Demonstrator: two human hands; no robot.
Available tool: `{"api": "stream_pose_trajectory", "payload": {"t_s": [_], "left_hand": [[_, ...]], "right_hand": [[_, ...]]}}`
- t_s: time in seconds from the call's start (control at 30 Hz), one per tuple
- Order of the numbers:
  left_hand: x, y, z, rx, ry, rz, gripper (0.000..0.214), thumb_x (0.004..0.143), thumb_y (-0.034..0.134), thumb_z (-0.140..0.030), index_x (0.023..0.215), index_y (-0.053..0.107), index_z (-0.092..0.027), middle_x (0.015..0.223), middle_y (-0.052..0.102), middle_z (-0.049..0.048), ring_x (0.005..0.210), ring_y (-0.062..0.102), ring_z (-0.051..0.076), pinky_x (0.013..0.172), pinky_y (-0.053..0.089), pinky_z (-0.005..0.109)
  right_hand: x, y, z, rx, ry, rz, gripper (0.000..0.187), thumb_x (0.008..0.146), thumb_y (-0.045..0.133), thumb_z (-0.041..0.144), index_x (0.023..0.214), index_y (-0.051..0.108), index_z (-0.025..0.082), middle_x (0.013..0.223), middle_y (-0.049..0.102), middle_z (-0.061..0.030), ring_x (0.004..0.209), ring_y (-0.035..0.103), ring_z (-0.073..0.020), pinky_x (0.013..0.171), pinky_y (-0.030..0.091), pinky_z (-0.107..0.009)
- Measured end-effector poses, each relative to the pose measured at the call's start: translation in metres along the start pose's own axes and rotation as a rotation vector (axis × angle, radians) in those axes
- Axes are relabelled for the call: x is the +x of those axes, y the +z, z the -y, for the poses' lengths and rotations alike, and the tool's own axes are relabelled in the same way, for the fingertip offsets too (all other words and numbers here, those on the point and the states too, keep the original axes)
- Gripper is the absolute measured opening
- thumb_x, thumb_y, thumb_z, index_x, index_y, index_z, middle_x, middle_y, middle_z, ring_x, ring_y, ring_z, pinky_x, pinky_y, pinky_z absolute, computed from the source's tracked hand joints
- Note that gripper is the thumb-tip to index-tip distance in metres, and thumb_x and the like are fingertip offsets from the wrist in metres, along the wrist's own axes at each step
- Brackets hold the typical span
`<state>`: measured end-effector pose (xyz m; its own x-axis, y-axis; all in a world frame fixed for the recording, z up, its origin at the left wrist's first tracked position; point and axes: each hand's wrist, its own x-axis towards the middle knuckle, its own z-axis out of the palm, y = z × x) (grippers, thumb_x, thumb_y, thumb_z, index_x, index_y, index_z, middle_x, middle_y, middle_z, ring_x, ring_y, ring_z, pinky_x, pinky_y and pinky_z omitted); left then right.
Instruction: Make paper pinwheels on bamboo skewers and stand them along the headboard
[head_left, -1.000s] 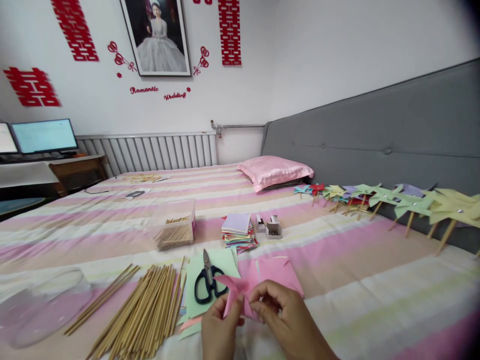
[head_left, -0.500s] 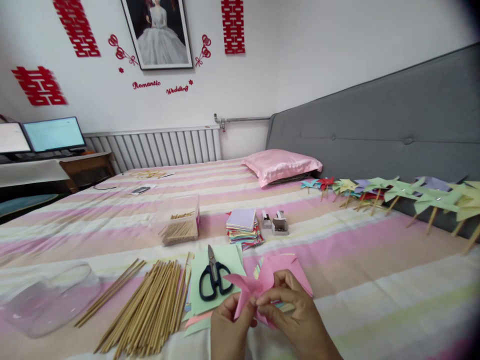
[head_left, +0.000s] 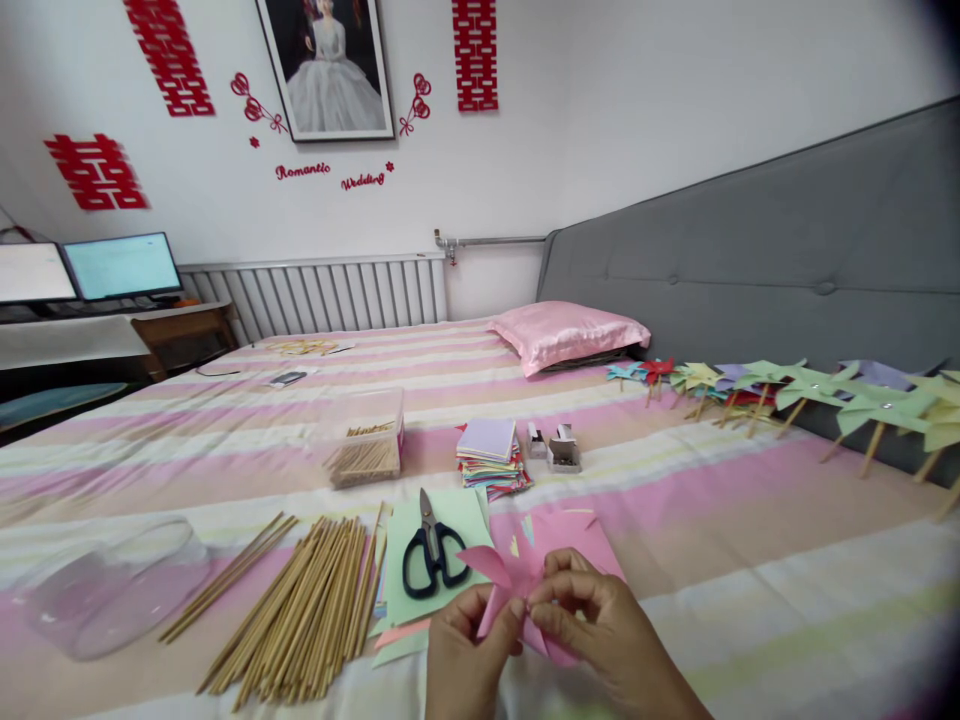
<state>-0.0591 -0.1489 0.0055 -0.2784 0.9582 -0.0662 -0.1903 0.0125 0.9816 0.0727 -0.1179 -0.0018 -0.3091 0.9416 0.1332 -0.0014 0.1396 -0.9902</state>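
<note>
A pink paper pinwheel (head_left: 512, 575) is between my two hands, its points folded in toward the centre. My left hand (head_left: 474, 640) pinches its lower left side, thumb near the middle. With fingertips closed at the centre and right edge, my right hand (head_left: 589, 620) grips the same paper. Behind it lies a pink paper sheet (head_left: 581, 530) on the bed. Dark-handled scissors (head_left: 431, 555) rest on light green paper (head_left: 405, 515), left of my hands. Whether a pin is in the pinwheel's centre is hidden by my fingers.
Wooden sticks (head_left: 300, 610) lie in a bundle at left beside a clear plastic container (head_left: 112, 590). Farther back are a box of thin sticks (head_left: 364, 455), a stack of coloured paper (head_left: 491, 450) and small boxes (head_left: 562, 452). Finished pinwheels (head_left: 817, 390) line the grey headboard (head_left: 750, 240).
Both hands stay on the pinwheel, with the fingers shifting slightly around its centre. The whole view has moved a little, so things appear slightly farther right.
</note>
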Motion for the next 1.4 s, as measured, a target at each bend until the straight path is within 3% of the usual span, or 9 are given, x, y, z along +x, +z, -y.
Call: {"api": "stream_pose_trajectory", "payload": {"t_s": [0.23, 0.6, 0.77, 0.97, 1.4], "left_hand": [[0.0001, -0.0018, -0.0017, 0.015, -0.007, 0.062, 0.025, 0.056, 0.072, -0.034, 0.050, 0.061, -0.013, 0.044, 0.050, -0.0031, 0.046, 0.042, 0.009, 0.049, 0.033, 0.020], [0.0002, 0.0002, 0.0019, 0.033, 0.022, 0.007, 0.027, 0.055, 0.072, -0.034, 0.046, 0.058, -0.013, 0.041, 0.048, -0.0043, 0.044, 0.039, 0.008, 0.047, 0.031, 0.019], [0.0001, -0.0011, 0.0021, 0.051, 0.028, 0.033, 0.026, 0.058, 0.070, -0.034, 0.049, 0.058, -0.013, 0.042, 0.047, -0.0043, 0.045, 0.039, 0.008, 0.047, 0.031, 0.019], [-0.0001, -0.0030, -0.0012, 0.084, 0.030, 0.093, 0.026, 0.061, 0.068, -0.034, 0.051, 0.057, -0.013, 0.044, 0.047, -0.0042, 0.046, 0.038, 0.009, 0.049, 0.031, 0.020], [0.0000, -0.0031, 0.0004, 0.068, 0.034, 0.085, 0.026, 0.059, 0.070, -0.034, 0.050, 0.057, -0.013, 0.044, 0.046, -0.0043, 0.046, 0.037, 0.008, 0.048, 0.030, 0.019]], "right_hand": [[-0.0010, 0.0009, 0.0020, -0.080, -0.023, -0.030, 0.024, 0.069, 0.063, 0.044, 0.067, 0.069, 0.020, 0.078, 0.049, -0.0022, 0.070, 0.047, -0.0156, 0.062, 0.038, -0.025], [-0.0031, 0.0012, 0.0085, -0.081, 0.009, -0.028, 0.028, 0.071, 0.061, 0.044, 0.069, 0.068, 0.017, 0.087, 0.046, -0.0029, 0.065, 0.046, -0.0124, 0.061, 0.038, -0.024], [-0.0029, 0.0008, 0.0068, -0.053, 0.013, -0.012, 0.027, 0.071, 0.061, 0.043, 0.069, 0.067, 0.017, 0.092, 0.046, -0.0053, 0.083, 0.051, -0.0190, 0.067, 0.040, -0.026], [-0.0030, 0.0003, 0.0039, -0.039, 0.006, 0.003, 0.023, 0.071, 0.062, 0.040, 0.068, 0.067, 0.018, 0.097, 0.048, -0.0073, 0.102, 0.046, -0.0254, 0.075, 0.040, -0.027], [-0.0029, 0.0011, 0.0064, -0.061, 0.015, -0.014, 0.026, 0.072, 0.060, 0.043, 0.069, 0.066, 0.017, 0.099, 0.049, -0.0073, 0.095, 0.051, -0.0234, 0.076, 0.041, -0.028]]}}
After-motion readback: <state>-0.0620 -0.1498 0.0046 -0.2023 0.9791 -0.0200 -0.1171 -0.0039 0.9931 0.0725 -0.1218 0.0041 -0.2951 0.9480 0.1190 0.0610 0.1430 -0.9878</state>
